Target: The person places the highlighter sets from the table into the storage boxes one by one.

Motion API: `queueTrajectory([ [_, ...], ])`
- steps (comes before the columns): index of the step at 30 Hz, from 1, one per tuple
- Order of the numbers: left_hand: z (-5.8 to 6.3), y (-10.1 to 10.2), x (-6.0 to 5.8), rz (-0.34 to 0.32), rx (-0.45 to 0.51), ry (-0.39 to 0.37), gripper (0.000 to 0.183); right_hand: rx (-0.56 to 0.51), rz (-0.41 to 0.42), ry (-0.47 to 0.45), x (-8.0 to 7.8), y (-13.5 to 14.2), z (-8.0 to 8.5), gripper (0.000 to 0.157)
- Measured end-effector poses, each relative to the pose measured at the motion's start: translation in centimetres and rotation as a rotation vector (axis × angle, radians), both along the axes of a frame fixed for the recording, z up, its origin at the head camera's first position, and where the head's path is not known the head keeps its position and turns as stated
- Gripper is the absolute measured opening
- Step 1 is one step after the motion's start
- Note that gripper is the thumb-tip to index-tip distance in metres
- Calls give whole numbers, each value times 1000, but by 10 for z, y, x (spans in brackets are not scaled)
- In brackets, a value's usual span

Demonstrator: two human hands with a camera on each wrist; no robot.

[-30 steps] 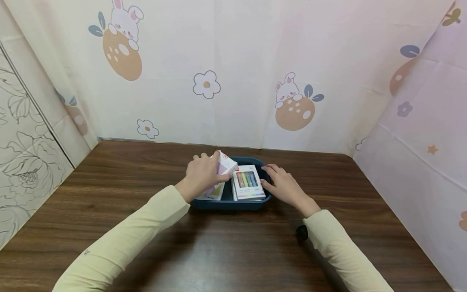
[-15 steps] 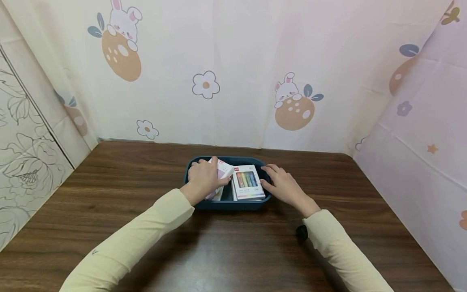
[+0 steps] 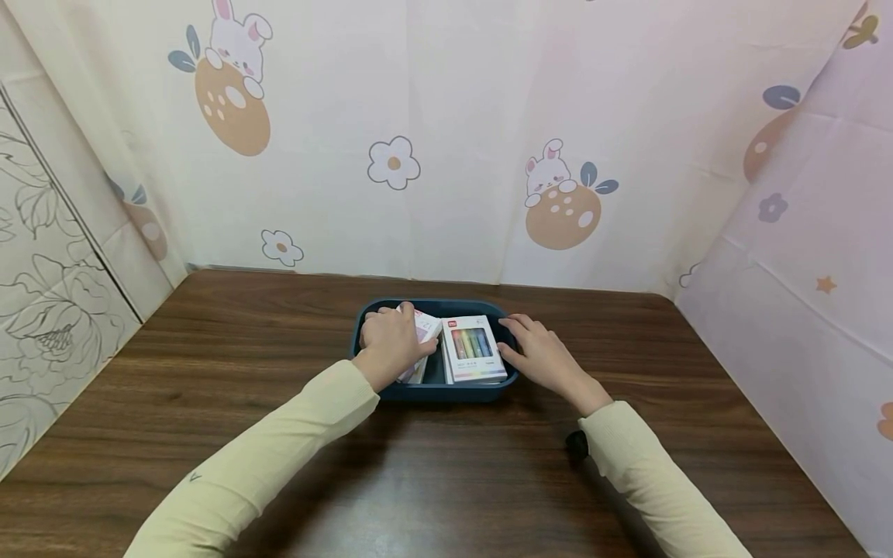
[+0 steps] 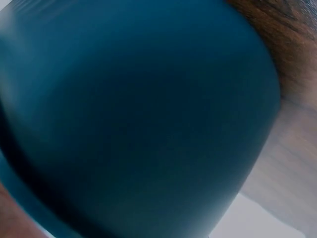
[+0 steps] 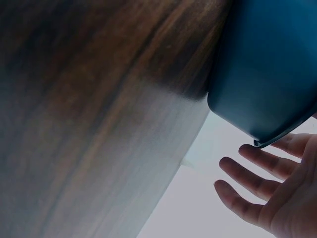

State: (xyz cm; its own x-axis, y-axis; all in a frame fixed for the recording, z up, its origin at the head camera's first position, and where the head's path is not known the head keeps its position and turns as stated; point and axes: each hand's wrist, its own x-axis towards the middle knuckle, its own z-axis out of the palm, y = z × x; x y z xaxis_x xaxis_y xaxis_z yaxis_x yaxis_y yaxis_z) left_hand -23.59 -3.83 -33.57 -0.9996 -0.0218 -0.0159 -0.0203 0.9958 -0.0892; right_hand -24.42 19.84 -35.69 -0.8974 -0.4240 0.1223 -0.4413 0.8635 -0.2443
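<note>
My left hand (image 3: 391, 341) grips a white and purple box (image 3: 425, 327) printed with a number, inside a dark blue plastic bin (image 3: 439, 394). The box leans slightly, and the hand covers much of it. To its right in the bin lies a white box of coloured sticks (image 3: 476, 366), a clear window on its front, on top of another white box. My right hand (image 3: 547, 356) touches the bin's right rim, fingers loosely extended; in the right wrist view its fingers (image 5: 257, 186) spread beside the bin's outer wall (image 5: 272, 64). The bin's wall (image 4: 148, 109) fills most of the left wrist view.
The bin stands on a dark wood-grain table (image 3: 446, 480). Behind and to the right hang pale curtains (image 3: 460, 101) with rabbit and flower prints. A small black object (image 3: 577, 445) sits at the right sleeve cuff.
My left hand has lowered the white and purple box further into the bin and shifted slightly, so the box lies less tilted. My right hand has stayed at the rim.
</note>
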Motion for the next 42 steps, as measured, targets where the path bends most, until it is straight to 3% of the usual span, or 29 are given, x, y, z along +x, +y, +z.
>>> queueTrajectory([
  [9,2,0,0,-23,-31,-32,84,3,-3,1,0,0,1,50],
  [20,13,-10,4,-59,64,-125,85,6,-9,-4,0,0,1,50],
  [31,6,-9,10,-51,80,-34,83,0,-4,-2,1,-1,1,50],
  [42,4,-14,11,-63,91,0,78,-13,6,0,1,-1,1,51],
])
